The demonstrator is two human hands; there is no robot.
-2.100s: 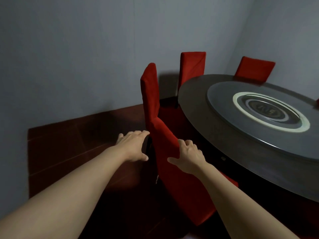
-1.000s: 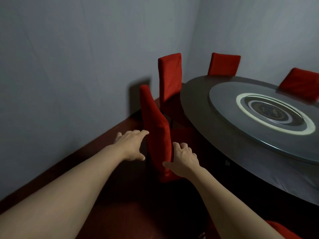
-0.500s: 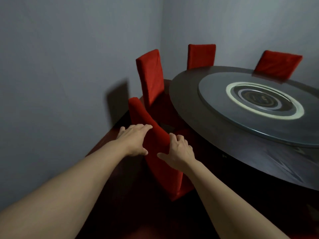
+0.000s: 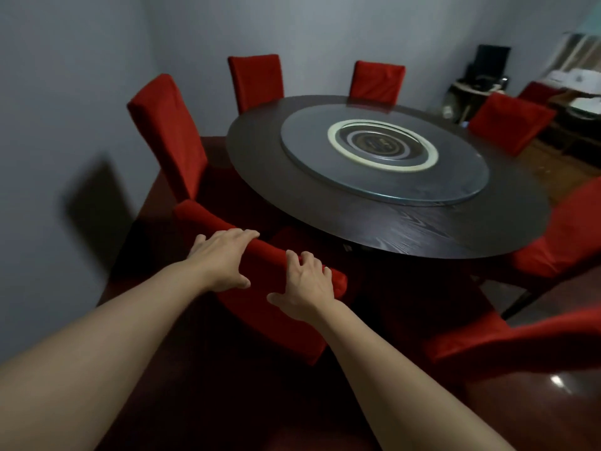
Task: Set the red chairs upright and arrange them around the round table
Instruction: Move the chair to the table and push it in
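Observation:
A red chair (image 4: 270, 314) stands upright in front of me at the round dark table (image 4: 406, 219), its seat toward the table. My left hand (image 4: 221, 258) grips the top edge of its backrest, fingers over the far side. My right hand (image 4: 305, 284) grips the same edge further right. Other red chairs stand around the table: one at the left (image 4: 169, 135), two at the back (image 4: 255, 81) (image 4: 377, 81), one at the back right (image 4: 510, 123), one at the right (image 4: 566, 236). A red chair at the lower right (image 4: 507, 343) is blurred.
A glass turntable (image 4: 383, 151) sits on the table's middle. A grey wall (image 4: 48, 125) runs close on the left, with dark red floor (image 4: 520, 402) below. Cluttered furniture (image 4: 481, 76) stands in the far right corner.
The view has swung right and more of the table and chairs has come into sight. The chair I hold has turned so its back faces me; both hands now sit on its top edge.

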